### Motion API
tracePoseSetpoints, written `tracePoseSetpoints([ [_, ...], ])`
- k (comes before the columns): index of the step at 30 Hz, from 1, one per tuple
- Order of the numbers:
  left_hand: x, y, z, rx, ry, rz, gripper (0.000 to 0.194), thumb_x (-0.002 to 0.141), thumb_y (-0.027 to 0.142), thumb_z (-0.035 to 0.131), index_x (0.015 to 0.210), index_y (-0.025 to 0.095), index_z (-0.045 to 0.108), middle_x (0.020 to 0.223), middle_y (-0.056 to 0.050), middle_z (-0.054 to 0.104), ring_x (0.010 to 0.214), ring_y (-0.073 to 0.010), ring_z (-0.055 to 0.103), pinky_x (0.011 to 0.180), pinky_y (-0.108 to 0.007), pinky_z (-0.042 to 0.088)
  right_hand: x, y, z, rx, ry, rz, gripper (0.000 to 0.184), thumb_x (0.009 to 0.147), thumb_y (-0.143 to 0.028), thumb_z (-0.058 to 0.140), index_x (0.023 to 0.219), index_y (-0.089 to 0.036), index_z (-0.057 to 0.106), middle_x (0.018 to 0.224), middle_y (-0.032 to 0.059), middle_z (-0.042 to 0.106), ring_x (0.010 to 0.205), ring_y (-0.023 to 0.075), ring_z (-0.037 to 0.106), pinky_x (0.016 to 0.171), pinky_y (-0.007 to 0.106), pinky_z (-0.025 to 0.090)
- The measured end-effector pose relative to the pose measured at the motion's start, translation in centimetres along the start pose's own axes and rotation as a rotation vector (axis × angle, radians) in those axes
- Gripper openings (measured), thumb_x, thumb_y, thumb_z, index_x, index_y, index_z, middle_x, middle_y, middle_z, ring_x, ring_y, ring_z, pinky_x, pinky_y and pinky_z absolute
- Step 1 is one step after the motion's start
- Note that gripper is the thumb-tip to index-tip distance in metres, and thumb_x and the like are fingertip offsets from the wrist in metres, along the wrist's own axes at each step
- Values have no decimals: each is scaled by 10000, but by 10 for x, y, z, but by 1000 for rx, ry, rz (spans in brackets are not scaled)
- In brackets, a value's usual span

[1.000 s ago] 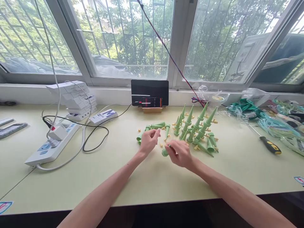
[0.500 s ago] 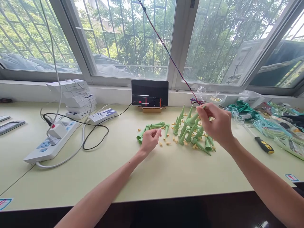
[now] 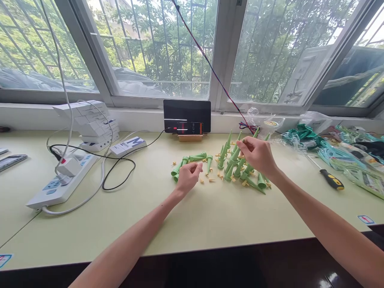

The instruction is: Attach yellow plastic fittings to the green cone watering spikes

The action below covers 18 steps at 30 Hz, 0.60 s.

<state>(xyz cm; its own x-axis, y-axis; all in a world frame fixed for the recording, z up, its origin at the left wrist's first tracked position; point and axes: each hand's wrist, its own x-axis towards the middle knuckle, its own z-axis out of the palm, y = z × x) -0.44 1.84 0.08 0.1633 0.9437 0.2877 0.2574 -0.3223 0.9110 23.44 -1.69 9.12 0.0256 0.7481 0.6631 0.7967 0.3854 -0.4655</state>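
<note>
My right hand (image 3: 258,154) pinches the tip of a green plastic watering spike (image 3: 233,157) over the group of stacked green spikes (image 3: 222,161). Small yellow valves stick out sideways from these stacks. My left hand (image 3: 188,178) rests on the table with thumb and fingers closed; whatever it may hold is hidden. Beside it lie loose green spikes (image 3: 198,157), one of them a separate spike (image 3: 209,162) with its tip toward me. Between my hands a few yellow valves (image 3: 212,180) are scattered on the table.
At the left are a white power strip (image 3: 64,188), black cable (image 3: 133,176), and white boxes (image 3: 96,124). A phone (image 3: 189,128) leans on a black tablet (image 3: 187,108) at the back. A screwdriver (image 3: 331,179) and bagged items (image 3: 339,154) lie right.
My right hand carried a green spike from near my left hand rightward to the stacks, then lowered it slightly left onto them. My left hand stays nearly in place.
</note>
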Motion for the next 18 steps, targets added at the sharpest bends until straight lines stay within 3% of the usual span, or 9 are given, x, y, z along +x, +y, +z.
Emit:
tracePoseSetpoints([
  [8, -1, 1, 1, 5, -4, 21, 415, 875, 481, 545, 593, 180, 595, 406, 40, 423, 397, -104, 397, 483, -264, 335, 5, 0, -18, -230, 213, -67, 371, 900, -376, 529, 581, -207, 442, 435, -47, 443, 422, 107, 373, 523, 245, 335],
  [18, -1, -2, 2, 14, -14, 33, 431, 865, 508, 547, 585, 183, 595, 399, 40, 417, 390, -106, 386, 466, -261, 311, 5, 23, -12, -276, 87, -29, 361, 900, -376, 507, 585, -220, 420, 466, -39, 438, 439, 119, 346, 542, 258, 340],
])
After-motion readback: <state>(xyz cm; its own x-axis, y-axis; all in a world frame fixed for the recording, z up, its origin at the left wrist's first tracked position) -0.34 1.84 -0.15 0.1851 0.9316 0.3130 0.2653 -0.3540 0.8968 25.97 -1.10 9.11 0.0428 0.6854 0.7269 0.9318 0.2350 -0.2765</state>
